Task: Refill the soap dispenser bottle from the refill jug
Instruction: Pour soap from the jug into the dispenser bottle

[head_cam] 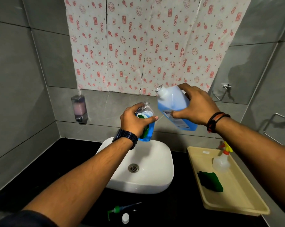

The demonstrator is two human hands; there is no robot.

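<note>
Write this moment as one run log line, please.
left hand: holds open dispenser bottle above sink | right hand: holds uncapped refill jug, tilted | pour: none visible | pump, cap: on counter

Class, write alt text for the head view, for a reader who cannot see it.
Over a white sink, the left hand holds an open soap dispenser bottle part-full of blue liquid, and the right hand holds a tilted, uncapped refill jug beside it, not pouring. A pump and a white cap lie on the black counter.
</note>
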